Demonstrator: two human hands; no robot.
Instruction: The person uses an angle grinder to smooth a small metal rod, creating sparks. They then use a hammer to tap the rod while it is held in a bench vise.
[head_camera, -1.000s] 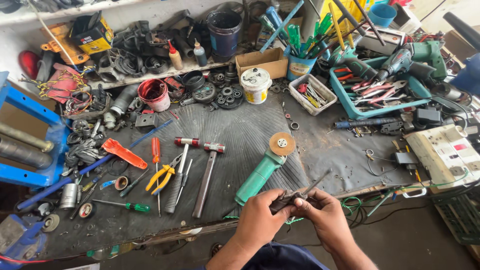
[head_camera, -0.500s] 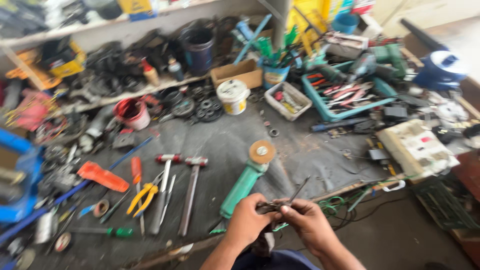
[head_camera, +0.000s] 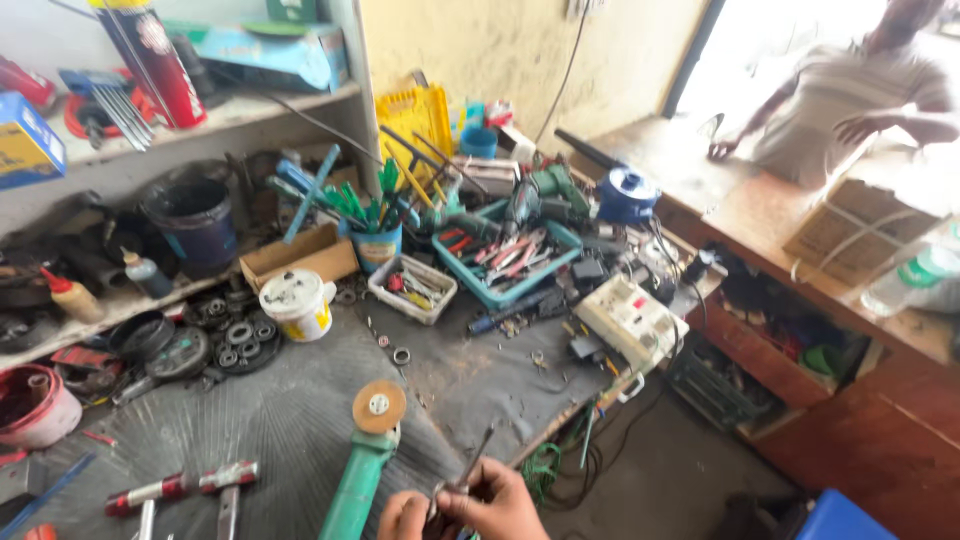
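At the bottom edge of the head view my left hand (head_camera: 402, 518) and my right hand (head_camera: 495, 502) are closed together around a thin dark metal tool (head_camera: 468, 468) whose tip sticks up and to the right. Which part each hand grips is partly hidden by the fingers. Just left of my hands lies a green angle grinder (head_camera: 362, 468) with an orange disc, on the grey rubber mat (head_camera: 300, 420) of the workbench.
Two red-banded hammers (head_camera: 190, 488) lie at the lower left. A white tub (head_camera: 297, 303), a teal tray of pliers (head_camera: 505, 262), a white electrical box (head_camera: 630, 320) and bearings crowd the bench. Another person (head_camera: 870, 90) leans on a wooden counter at the right.
The view has swung up and to the right, bringing in the counter and the other person. My hands stay closed on the thin tool at the bench's front edge.
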